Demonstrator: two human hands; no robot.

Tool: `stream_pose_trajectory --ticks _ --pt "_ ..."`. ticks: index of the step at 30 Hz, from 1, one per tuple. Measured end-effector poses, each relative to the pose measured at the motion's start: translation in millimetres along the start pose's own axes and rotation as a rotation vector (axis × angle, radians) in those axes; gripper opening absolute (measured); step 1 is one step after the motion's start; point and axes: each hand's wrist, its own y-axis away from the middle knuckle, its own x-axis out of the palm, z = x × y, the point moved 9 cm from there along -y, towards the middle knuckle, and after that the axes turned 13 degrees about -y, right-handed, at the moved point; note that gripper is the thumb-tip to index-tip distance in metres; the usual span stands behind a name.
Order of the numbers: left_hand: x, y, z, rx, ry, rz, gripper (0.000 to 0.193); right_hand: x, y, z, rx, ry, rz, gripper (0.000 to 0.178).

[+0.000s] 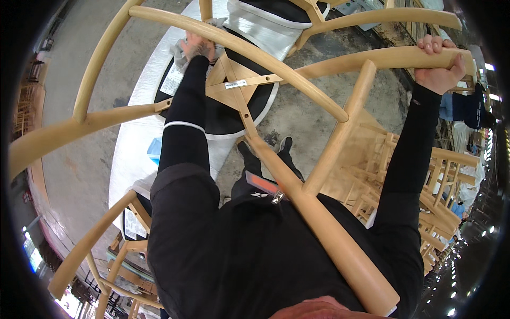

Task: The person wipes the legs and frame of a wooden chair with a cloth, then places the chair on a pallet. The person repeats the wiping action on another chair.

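An upside-down wooden chair stands in front of me, its pale legs and rails pointing up toward me. The black underside of its round seat carries a wooden cross brace with a small label. My right hand is closed round the end of the chair leg at the far right. Reaching under the curved rail, my left hand is closed on a grey cloth at the far left side of the seat; its fingers are partly blurred.
The seat rests on a long surface covered in white wrap, with a blue item near its edge. Another upturned chair lies beyond, and one more at lower left. Stacked wooden chairs and a person are at right.
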Motion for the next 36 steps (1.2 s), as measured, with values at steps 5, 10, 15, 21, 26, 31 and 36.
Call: stream_pose_trajectory --ticks 5,10,15,21,26,31,36 --pt "-4.2 109.1 -97.3 0.053 -0.335 0.072 0.072 -12.9 14.6 12.1 -0.092 0.117 -0.060 0.036" --pt "-11.8 159.5 -182.2 0.309 -0.180 0.221 0.082 -9.6 15.6 14.4 -0.099 0.067 -0.072 0.034" --pt "32.9 147.3 -252.7 0.509 -0.086 0.118 0.064 0.9 3.8 0.4 -0.044 0.011 -0.027 0.032" --pt "-1.4 164.8 -199.1 0.758 -0.078 0.068 0.053 -21.3 10.9 9.6 -0.025 0.022 -0.043 0.035" --pt "-75.4 178.9 -60.8 0.330 -0.059 -0.017 0.067 -21.6 13.1 14.4 -0.048 0.054 -0.054 0.035" --pt "-130.2 194.4 64.6 0.187 -0.365 0.014 0.057 -15.4 5.8 7.2 -0.008 0.000 -0.005 0.034" --pt "-101.7 186.3 -4.2 -0.201 -0.172 -0.133 0.050 -17.4 10.8 9.7 -0.030 0.037 -0.037 0.036"
